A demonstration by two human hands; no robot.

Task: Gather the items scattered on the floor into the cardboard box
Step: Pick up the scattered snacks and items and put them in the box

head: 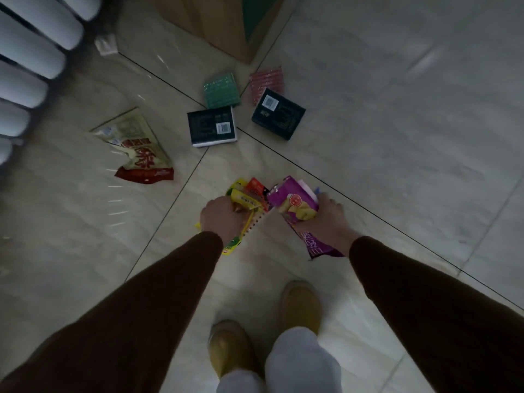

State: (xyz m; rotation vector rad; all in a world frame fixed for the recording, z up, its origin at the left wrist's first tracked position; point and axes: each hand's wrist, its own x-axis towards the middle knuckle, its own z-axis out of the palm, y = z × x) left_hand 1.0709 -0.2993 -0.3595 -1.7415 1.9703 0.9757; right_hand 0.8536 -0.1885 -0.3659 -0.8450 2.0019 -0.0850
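My left hand grips a bundle of yellow and orange snack packets low over the floor. My right hand holds a purple snack bag. Ahead on the tiles lie two dark boxes, a green packet and a pink packet. A red and cream snack bag lies to the left. The cardboard box stands at the top of the view, its inside hidden.
A white radiator fills the upper left, with a small white object beside it. My two tan shoes stand on the tiled floor below my hands.
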